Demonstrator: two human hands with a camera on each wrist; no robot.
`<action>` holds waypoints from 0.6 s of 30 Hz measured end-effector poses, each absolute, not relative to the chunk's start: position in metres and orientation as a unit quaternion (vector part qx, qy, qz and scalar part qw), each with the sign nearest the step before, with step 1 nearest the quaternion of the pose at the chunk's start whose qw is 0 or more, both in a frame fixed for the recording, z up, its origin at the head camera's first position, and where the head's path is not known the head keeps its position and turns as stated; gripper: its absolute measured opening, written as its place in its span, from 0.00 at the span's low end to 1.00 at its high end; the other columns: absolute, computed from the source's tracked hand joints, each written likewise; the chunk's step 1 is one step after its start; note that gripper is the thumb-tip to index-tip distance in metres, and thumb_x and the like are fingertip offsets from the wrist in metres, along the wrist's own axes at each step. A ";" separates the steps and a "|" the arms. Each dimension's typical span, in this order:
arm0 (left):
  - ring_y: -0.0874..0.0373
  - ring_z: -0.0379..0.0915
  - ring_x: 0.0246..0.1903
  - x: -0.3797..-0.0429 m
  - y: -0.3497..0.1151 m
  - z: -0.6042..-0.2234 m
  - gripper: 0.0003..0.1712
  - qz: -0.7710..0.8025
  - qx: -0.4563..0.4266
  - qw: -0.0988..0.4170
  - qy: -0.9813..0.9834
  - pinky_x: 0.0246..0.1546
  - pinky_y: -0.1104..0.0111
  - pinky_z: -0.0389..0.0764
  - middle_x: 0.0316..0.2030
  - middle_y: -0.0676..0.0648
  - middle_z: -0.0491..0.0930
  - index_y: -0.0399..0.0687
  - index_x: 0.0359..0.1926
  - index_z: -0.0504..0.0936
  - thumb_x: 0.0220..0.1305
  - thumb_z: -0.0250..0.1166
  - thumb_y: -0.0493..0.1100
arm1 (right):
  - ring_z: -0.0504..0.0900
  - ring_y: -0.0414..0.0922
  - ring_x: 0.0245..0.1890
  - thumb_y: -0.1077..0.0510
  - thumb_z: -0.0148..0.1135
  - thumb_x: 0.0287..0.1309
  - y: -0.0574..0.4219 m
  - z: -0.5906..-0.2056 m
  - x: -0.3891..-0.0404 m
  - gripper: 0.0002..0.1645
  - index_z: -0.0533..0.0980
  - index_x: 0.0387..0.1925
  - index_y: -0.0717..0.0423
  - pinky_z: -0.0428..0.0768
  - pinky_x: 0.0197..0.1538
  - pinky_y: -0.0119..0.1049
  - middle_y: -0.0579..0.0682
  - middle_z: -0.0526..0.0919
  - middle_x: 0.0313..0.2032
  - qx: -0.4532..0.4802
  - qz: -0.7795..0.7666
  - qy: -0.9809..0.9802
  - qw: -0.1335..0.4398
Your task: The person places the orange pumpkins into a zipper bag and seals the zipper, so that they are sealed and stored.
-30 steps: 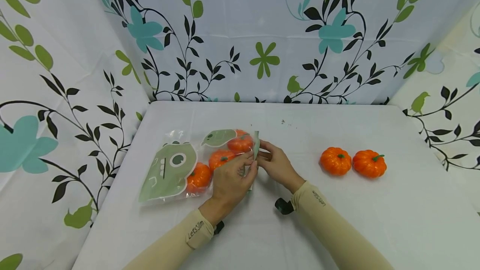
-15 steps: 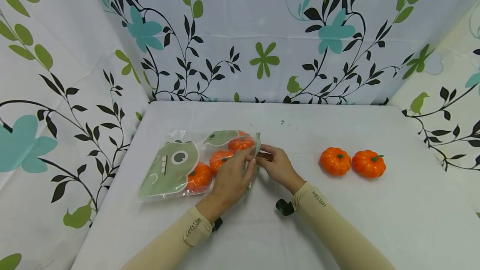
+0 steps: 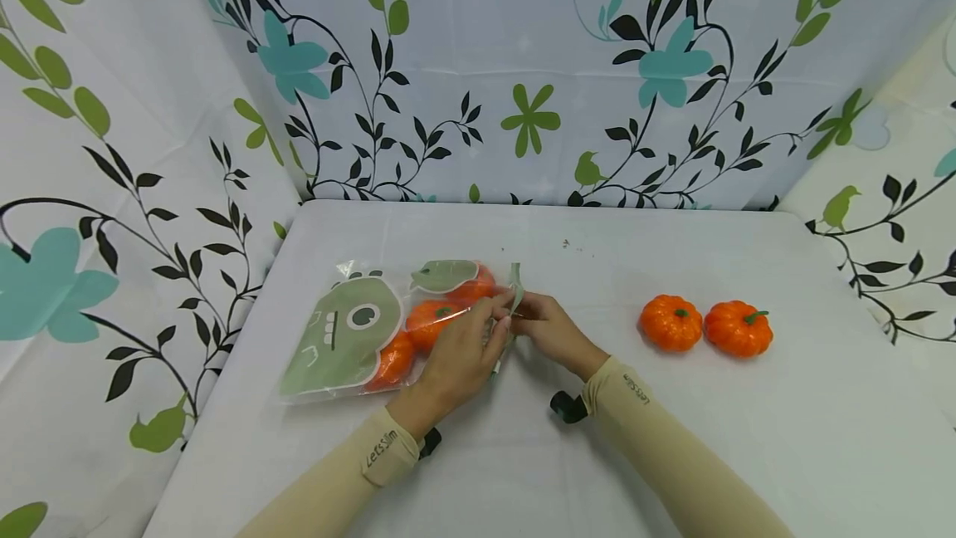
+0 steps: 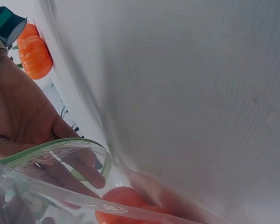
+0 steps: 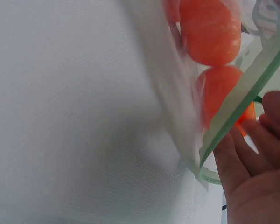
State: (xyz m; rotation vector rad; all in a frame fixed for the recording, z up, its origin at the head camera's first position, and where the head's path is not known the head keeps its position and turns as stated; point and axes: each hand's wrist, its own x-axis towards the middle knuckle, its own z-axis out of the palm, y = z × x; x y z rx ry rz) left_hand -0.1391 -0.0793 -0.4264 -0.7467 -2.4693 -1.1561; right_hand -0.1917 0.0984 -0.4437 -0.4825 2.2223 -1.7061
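A clear zip bag (image 3: 329, 355) with a green dinosaur print lies at the table's left, its green-edged mouth towards the right. Several small orange pumpkins (image 3: 427, 326) show through the plastic. My left hand (image 3: 457, 351) pinches the near side of the bag's mouth, forearm across the table. Opposite it, my right hand (image 3: 554, 335) grips the same green edge (image 3: 516, 285) from the right. In the left wrist view, fingers of the right hand (image 4: 23, 116) show through the clear film. The right wrist view has the left hand (image 5: 259, 186) at the green strip, its fingertips partly hidden.
Two loose orange pumpkins, one left (image 3: 670, 323) and one right (image 3: 738, 329), stand side by side at the table's right. A white cloth (image 3: 672, 247) covers the table. Leaf-patterned curtains (image 3: 478, 65) enclose its back and sides.
Both hands stay at the bag's mouth. The printed film has shifted slightly right over the pumpkins, and the left wrist has drawn a little left and nearer.
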 end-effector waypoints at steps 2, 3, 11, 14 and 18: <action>0.51 0.80 0.54 -0.139 -0.080 -0.426 0.04 -0.406 -0.262 0.155 -0.861 0.54 0.60 0.80 0.62 0.46 0.79 0.43 0.43 0.74 0.74 0.59 0.40 | 0.75 0.53 0.62 0.68 0.55 0.65 0.097 -0.445 -0.194 0.27 0.73 0.66 0.63 0.74 0.61 0.50 0.57 0.78 0.63 -0.182 -0.591 0.768 0.164; 0.51 0.80 0.54 -0.139 -0.080 -0.426 0.04 -0.407 -0.262 0.155 -0.861 0.54 0.60 0.80 0.62 0.46 0.79 0.44 0.43 0.74 0.75 0.59 0.40 | 0.75 0.51 0.61 0.69 0.55 0.64 0.096 -0.445 -0.194 0.29 0.72 0.67 0.63 0.75 0.59 0.48 0.56 0.77 0.63 -0.188 -0.591 0.766 0.171; 0.53 0.81 0.53 -0.138 -0.080 -0.427 0.05 -0.404 -0.273 0.165 -0.858 0.50 0.63 0.81 0.61 0.46 0.79 0.45 0.43 0.75 0.75 0.58 0.42 | 0.74 0.46 0.40 0.73 0.51 0.54 0.087 -0.449 -0.197 0.31 0.72 0.63 0.71 0.74 0.43 0.38 0.52 0.80 0.42 -0.222 -0.594 0.750 0.187; 0.53 0.82 0.50 -0.137 -0.081 -0.427 0.05 -0.400 -0.271 0.173 -0.858 0.46 0.63 0.82 0.61 0.46 0.79 0.45 0.43 0.76 0.75 0.57 0.42 | 0.74 0.45 0.40 0.73 0.51 0.55 0.086 -0.448 -0.198 0.30 0.72 0.62 0.71 0.74 0.42 0.38 0.54 0.82 0.46 -0.231 -0.592 0.750 0.185; 0.52 0.82 0.52 -0.137 -0.081 -0.426 0.05 -0.401 -0.272 0.183 -0.856 0.49 0.63 0.82 0.61 0.45 0.80 0.43 0.43 0.76 0.75 0.58 0.41 | 0.77 0.47 0.49 0.71 0.52 0.61 0.090 -0.444 -0.195 0.28 0.74 0.64 0.68 0.77 0.48 0.42 0.56 0.79 0.60 -0.235 -0.575 0.763 0.179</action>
